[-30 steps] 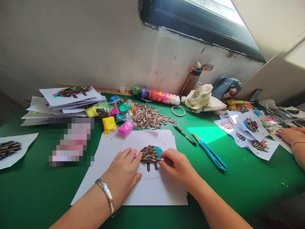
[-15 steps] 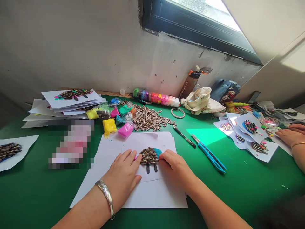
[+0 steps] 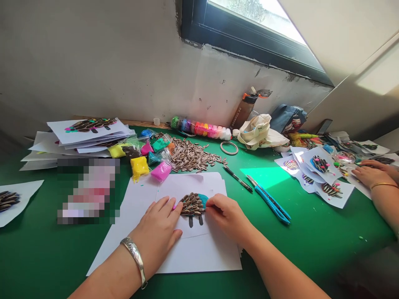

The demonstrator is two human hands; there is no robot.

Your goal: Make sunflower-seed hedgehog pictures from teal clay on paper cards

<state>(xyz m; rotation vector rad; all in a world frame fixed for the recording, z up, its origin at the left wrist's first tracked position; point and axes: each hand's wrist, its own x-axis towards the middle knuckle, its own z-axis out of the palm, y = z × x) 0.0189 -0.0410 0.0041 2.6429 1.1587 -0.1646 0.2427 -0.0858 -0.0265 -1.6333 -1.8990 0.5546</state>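
Observation:
A sunflower-seed animal (image 3: 191, 204) with dark legs lies on white paper (image 3: 199, 257) in front of me. Overlapping striped seeds cover most of its body, and bare blue clay (image 3: 203, 200) shows at its right end. My left hand (image 3: 160, 224), a silver bangle at its wrist, rests flat on the paper with fingers stretched out. Its fingertips touch the animal's left end, beside a bit of pink clay. The fingers of my right hand (image 3: 226, 211) are pinched together at the blue clay's right edge. Whatever they hold is hidden.
Behind the paper lie a pile of sunflower seeds (image 3: 196, 155) and bagged clay (image 3: 140, 167). A pen (image 3: 238, 178) and a blue utility knife (image 3: 269, 200) lie to the right. Stacked seed pictures (image 3: 87, 135) stand left. A co-worker's hand (image 3: 370, 174) is at far right, near more pictures (image 3: 321, 166).
The view has shifted slightly, so the table's things appear a little further left. Both my hands stay in nearly the same place at the seed animal.

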